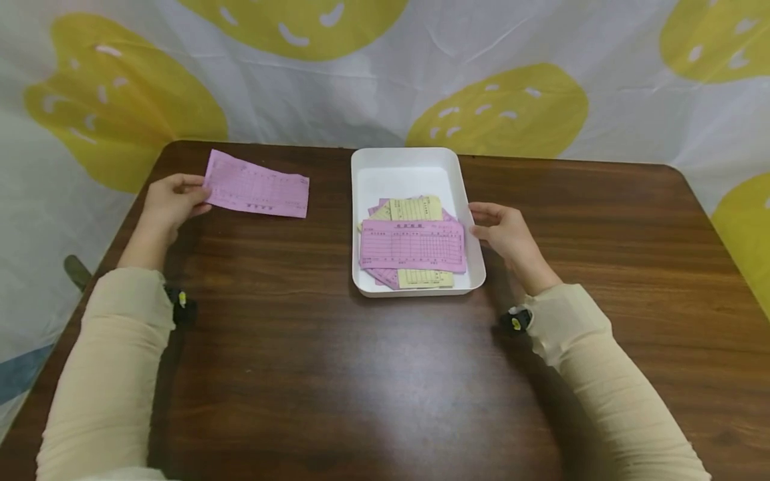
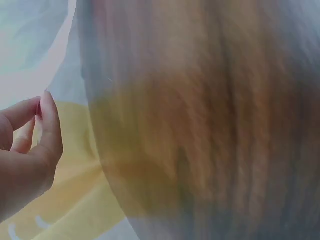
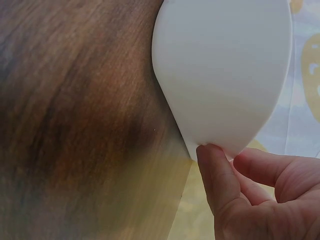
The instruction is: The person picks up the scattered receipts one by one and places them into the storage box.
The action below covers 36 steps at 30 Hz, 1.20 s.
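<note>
My left hand (image 1: 171, 200) pinches the left end of a pink printed paper slip (image 1: 259, 186) and holds it out above the back left of the table. In the left wrist view, the slip (image 2: 59, 55) shows as a pale sheet rising from the thumb and fingertips. A white tray (image 1: 397, 159) stands at the back middle, with a pile of pink and yellow slips (image 1: 412, 244) inside, a pink one on top. Fingertips of my right hand (image 1: 505, 230) touch the outside of the tray's right wall, and the right wrist view shows that wall (image 3: 225, 75) close up.
The dark wooden table (image 1: 301, 374) has rounded back corners. Behind it hangs a white cloth (image 1: 373, 100) with large yellow shapes. Small black devices (image 1: 516, 321) sit at both wrists, beside the beige sleeves.
</note>
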Each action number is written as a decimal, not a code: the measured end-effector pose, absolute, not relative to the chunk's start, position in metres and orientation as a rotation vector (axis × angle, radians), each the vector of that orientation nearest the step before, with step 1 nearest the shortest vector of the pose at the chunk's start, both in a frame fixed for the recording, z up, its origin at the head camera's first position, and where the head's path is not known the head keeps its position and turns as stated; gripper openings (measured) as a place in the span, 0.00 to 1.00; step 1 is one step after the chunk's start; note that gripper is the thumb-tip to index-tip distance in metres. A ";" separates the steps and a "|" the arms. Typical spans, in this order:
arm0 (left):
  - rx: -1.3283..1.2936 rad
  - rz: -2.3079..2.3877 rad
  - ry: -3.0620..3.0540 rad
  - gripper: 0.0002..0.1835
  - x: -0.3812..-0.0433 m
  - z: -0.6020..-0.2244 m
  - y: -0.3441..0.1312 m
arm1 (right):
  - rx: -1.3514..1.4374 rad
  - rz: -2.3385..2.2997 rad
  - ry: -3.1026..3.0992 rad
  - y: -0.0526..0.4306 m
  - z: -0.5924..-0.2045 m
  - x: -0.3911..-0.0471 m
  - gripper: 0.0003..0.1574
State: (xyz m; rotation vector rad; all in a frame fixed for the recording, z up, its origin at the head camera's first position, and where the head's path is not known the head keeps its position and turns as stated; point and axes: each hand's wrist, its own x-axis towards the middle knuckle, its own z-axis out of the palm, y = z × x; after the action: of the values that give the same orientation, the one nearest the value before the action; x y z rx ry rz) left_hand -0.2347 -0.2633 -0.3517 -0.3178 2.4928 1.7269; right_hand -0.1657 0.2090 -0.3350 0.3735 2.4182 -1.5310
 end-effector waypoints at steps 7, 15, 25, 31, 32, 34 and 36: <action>-0.387 2.248 2.086 0.07 -0.230 -0.338 -0.247 | 0.378 -1.524 2.428 0.210 -0.335 -0.166 0.32; -0.399 2.535 1.850 0.07 -0.225 -0.321 -0.215 | 0.359 -1.514 2.436 0.210 -0.334 -0.166 0.31; -0.247 2.499 1.715 0.06 -0.213 -0.310 -0.165 | 0.366 -1.517 2.437 0.208 -0.336 -0.167 0.31; -0.164 2.368 1.751 0.06 -0.207 -0.316 -0.138 | 0.338 -1.548 2.425 0.207 -0.337 -0.166 0.31; -0.155 2.348 1.750 0.06 -0.206 -0.317 -0.134 | 0.335 -1.547 2.426 0.207 -0.337 -0.166 0.31; -0.136 2.294 1.770 0.06 -0.204 -0.319 -0.126 | 0.329 -1.537 2.433 0.207 -0.338 -0.166 0.30; -0.120 2.242 1.791 0.06 -0.203 -0.321 -0.119 | 0.325 -1.525 2.440 0.208 -0.338 -0.166 0.30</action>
State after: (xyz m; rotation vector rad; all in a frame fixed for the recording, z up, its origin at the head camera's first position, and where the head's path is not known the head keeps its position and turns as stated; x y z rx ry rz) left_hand -0.2027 -0.1189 -0.3207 -0.1197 1.7908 2.2424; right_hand -0.1663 0.2082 -0.3384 0.3248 2.4400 -1.5252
